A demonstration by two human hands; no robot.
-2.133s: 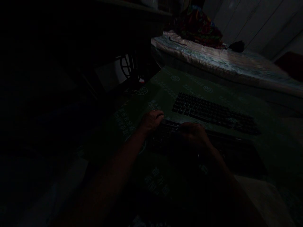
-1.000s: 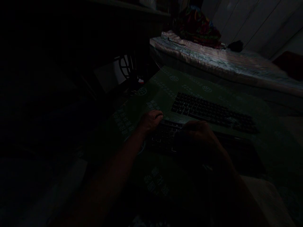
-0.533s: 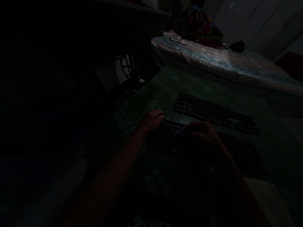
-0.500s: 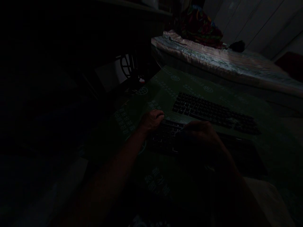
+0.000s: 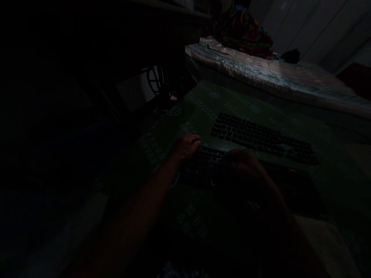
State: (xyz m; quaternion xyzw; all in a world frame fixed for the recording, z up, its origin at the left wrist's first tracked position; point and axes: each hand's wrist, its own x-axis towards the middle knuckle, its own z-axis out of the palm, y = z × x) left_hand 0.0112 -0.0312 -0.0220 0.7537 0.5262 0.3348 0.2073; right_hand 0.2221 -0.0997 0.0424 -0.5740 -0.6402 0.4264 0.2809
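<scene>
- Basically, left hand (image 5: 186, 146) sat at the far left corner of the front keyboard (image 5: 201, 166), fingers curled; couldn't tell whether they clamped the edge. Decent bracing spot: steady, flat pressure there probably kept the board from skating on the green cover (image 5: 197, 112).
- Right hand (image 5: 242, 164) was over the board's middle, fingers bunched, pointing left; too dark to tell if they held anything. Short, light moves seemed right, ideally with more light and the hand clear of the sightline.
- Front keyboard lay on the cover, nearest the person. Black; left part showed small pale outlines, plus pale specks along the back edge. Middle hidden by right hand. Right end looked plain, no keys made out.
- Rear keyboard (image 5: 252, 131) lay just beyond, roughly parallel: black, distinct key rows.
- Pale cloth (image 5: 324, 239) lay near the front keyboard's right end.
</scene>
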